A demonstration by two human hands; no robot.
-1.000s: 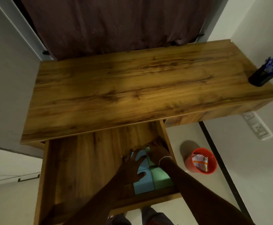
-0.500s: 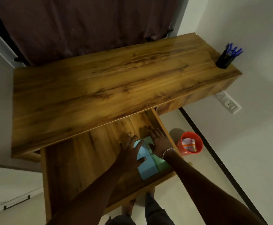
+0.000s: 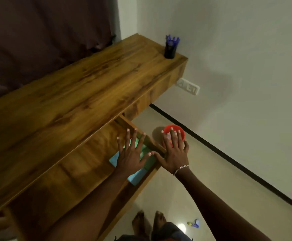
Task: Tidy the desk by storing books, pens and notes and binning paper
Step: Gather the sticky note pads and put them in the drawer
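Shutting drawer [image 3: 82, 164] next, likely | your left hand [image 3: 130, 154], right hand [image 3: 174, 153] splayed, empty | clear notes [image 3: 136, 177], push front squarely.

The tabletop [image 3: 72, 105] runs from 8 o'clock to 1 o'clock, with a curtain [image 3: 46, 40] behind it. A pen holder [image 3: 170, 49] stands on its far end at 1 o'clock, near the wall. Below that end, a wall socket [image 3: 188, 86] sits on the wall. A drawer [image 3: 72, 164] lies pulled out under the near edge, with note pads [image 3: 136, 176] in its right front corner. The left hand [image 3: 129, 157] is over the pads, and the right hand [image 3: 174, 155] is at its 3 o'clock, over the drawer's right wall. A bin [image 3: 181, 133] stands on the floor just right of the drawer.
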